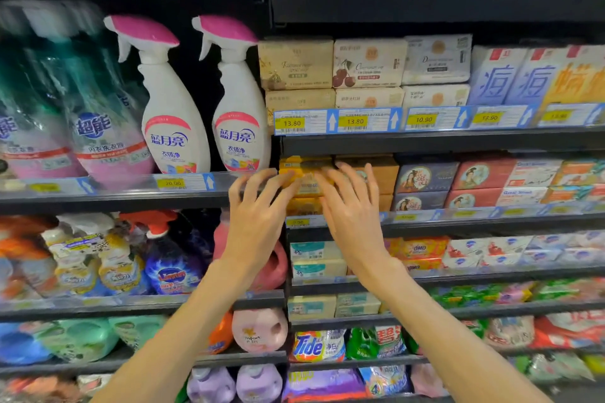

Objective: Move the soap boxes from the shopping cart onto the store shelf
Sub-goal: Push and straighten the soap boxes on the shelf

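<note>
A stack of yellow soap boxes [304, 170] sits at the left end of a store shelf [458, 221], under the 13.80 price tags. My left hand [258, 209] and my right hand [350, 206] are both raised to it with fingers spread. Their straight fingertips touch the front of the yellow stack from either side. Neither hand is curled around a box. The lower yellow boxes are partly hidden behind my hands. The shopping cart is out of view.
Orange-brown soap boxes [384, 173] and dark blue boxes [424, 178] stand right of the yellow stack. Two pink-capped spray bottles [240, 108] stand on the neighbouring shelf to the left. More soap bars and detergent packs fill the shelves above and below.
</note>
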Demonstrator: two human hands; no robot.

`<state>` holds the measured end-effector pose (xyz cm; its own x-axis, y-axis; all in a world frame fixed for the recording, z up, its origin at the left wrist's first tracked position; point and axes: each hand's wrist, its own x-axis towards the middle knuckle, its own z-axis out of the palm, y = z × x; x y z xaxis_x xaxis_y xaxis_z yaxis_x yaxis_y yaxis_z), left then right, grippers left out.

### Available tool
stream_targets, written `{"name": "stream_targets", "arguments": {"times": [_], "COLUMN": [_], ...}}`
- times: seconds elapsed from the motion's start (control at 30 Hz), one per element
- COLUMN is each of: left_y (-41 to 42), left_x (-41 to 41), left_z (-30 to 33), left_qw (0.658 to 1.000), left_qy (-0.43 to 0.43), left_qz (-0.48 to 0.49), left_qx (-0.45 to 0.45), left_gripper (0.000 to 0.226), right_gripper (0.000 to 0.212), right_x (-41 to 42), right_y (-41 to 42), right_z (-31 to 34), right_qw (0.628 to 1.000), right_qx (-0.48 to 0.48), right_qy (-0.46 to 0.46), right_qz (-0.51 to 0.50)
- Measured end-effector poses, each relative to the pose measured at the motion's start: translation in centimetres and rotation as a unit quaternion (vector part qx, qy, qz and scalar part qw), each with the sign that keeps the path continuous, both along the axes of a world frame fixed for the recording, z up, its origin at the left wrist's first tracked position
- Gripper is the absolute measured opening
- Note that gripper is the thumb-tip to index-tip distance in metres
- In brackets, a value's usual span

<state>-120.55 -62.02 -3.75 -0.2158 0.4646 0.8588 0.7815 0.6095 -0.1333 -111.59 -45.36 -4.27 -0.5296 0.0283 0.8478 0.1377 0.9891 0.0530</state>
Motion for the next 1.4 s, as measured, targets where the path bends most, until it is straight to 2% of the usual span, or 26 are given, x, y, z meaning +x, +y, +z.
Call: {"name": "stream_targets", "arguments": {"times": [0.17, 0.37, 0.6, 0.77, 0.87, 1.17, 1.4], "left_y": [2.0, 2.7, 3.0, 2.3, 1.4, 1.1, 0.9], "left_x": [-1.0, -2.4, -2.4, -0.9, 0.5, -0.1, -0.4], "left_z": [0.1, -0.6, -0.8, -0.9, -2.3, -3.8, -4.1], "left_qw": [1.0, 1.0, 0.999, 0.999, 0.999, 0.999, 0.999], "left_qy": [-0.002, -0.003, -0.01, -0.012, -0.003, 0.02, 0.009], "left_qz": [0.01, 0.015, 0.026, 0.023, 0.008, 0.024, 0.019], "left_qx": [0.005, 0.017, 0.016, 0.027, 0.039, -0.033, -0.04], "left_gripper": [0.03, 0.026, 0.027, 0.031, 0.028, 0.018, 0.017], "right_gripper": [0.04, 0.031, 0.031, 0.04, 0.032, 0.023, 0.04], "right_x": [-1.8, -2.4, -2.6, -1.4, -0.2, -0.6, -0.3], "right_y": [0.2, 0.5, 0.8, 0.7, 0.7, 1.0, 1.2], "right_z": [0.5, 0.2, 0.1, -0.1, -1.3, -2.3, -2.7], "right_qw": [0.997, 0.995, 0.996, 0.998, 1.0, 0.998, 0.997], "right_qx": [0.004, 0.015, 0.022, 0.018, 0.024, 0.066, 0.044], "right_qy": [-0.035, -0.032, -0.017, -0.016, 0.0, -0.023, -0.062], "right_qz": [-0.073, -0.094, -0.082, -0.05, -0.005, -0.007, 0.006]}}
